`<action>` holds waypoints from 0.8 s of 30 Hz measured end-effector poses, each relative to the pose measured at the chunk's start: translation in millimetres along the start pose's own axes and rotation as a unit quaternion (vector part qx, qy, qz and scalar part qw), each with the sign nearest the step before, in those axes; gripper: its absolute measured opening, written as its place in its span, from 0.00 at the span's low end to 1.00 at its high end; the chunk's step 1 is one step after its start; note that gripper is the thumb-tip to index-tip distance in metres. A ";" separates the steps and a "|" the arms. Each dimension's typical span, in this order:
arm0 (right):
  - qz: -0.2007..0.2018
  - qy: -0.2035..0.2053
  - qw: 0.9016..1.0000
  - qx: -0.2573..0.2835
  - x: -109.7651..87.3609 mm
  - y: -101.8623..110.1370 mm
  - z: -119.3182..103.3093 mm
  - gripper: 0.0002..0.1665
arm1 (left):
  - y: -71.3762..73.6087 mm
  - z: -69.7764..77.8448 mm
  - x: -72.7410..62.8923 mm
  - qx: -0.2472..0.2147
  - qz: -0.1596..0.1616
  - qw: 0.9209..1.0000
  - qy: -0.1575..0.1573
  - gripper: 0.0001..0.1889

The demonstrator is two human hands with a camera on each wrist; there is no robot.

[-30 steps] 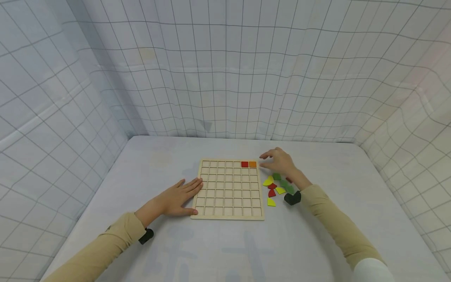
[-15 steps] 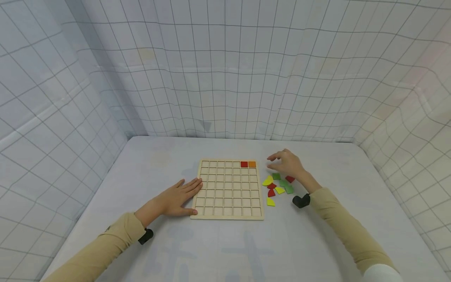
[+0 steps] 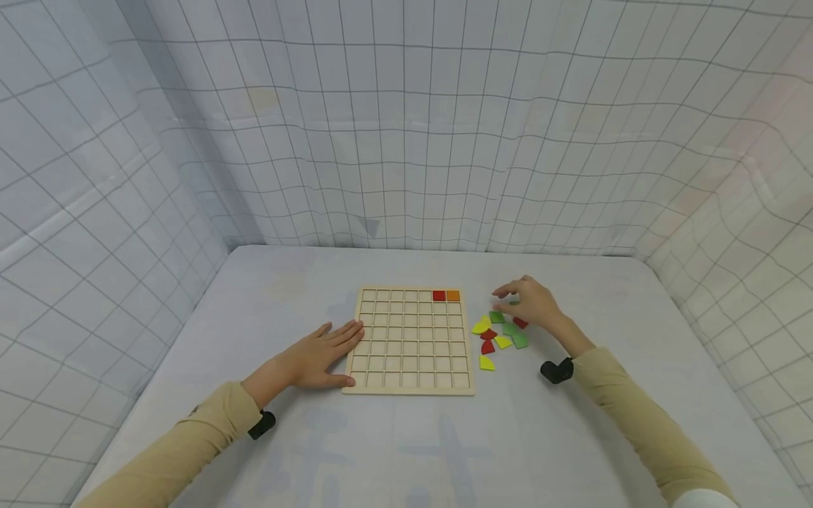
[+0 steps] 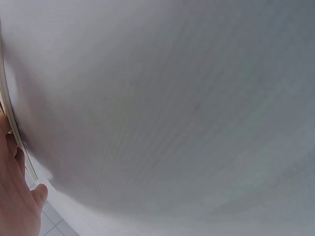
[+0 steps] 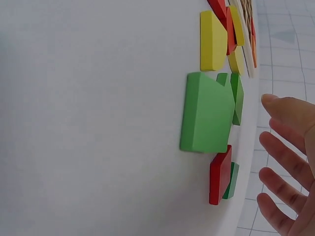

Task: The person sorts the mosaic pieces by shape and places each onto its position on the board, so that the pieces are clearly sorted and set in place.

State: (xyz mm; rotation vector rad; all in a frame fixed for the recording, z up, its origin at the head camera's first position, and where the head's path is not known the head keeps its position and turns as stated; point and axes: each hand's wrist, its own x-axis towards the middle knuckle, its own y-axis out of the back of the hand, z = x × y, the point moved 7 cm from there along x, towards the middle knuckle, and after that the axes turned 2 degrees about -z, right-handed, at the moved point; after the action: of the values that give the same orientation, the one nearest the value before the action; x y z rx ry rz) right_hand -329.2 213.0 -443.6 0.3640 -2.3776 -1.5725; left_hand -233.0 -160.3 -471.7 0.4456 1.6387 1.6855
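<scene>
A pale wooden board with a grid of square cells lies flat on the table. A red square and an orange square sit in its top-right cells. My left hand rests on the board's left edge with fingers spread; in the left wrist view only part of that hand shows. My right hand hovers over loose pieces right of the board, fingers slightly bent and apart, holding nothing. Closest in the right wrist view are a green piece, a red piece and a yellow piece.
Several red, yellow and green pieces with curved edges lie in a loose cluster, among them a yellow one nearest the front. Behind the table, with its white cover, hangs a white curtain with a dark grid.
My right hand has moved rightward and slightly nearer, from beside the board's top-right corner to above the far pieces. The left hand stays on the board.
</scene>
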 end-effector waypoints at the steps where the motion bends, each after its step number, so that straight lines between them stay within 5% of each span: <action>1: -0.001 0.000 1.000 0.000 -1.4 -0.2 0.7 0.19 | -0.2 0.0 0.0 -0.001 0.000 1.000 0.000 0.48; 24: -0.016 -0.001 1.000 0.010 -18.3 -8.0 6.4 0.21 | -1.9 -2.4 1.0 0.002 0.003 1.000 -0.003 0.48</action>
State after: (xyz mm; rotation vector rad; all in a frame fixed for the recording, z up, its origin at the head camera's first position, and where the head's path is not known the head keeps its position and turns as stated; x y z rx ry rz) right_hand -313.9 221.9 -454.9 0.4052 -2.4023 -1.5651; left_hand -234.8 -161.5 -474.0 0.4575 1.6394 1.6841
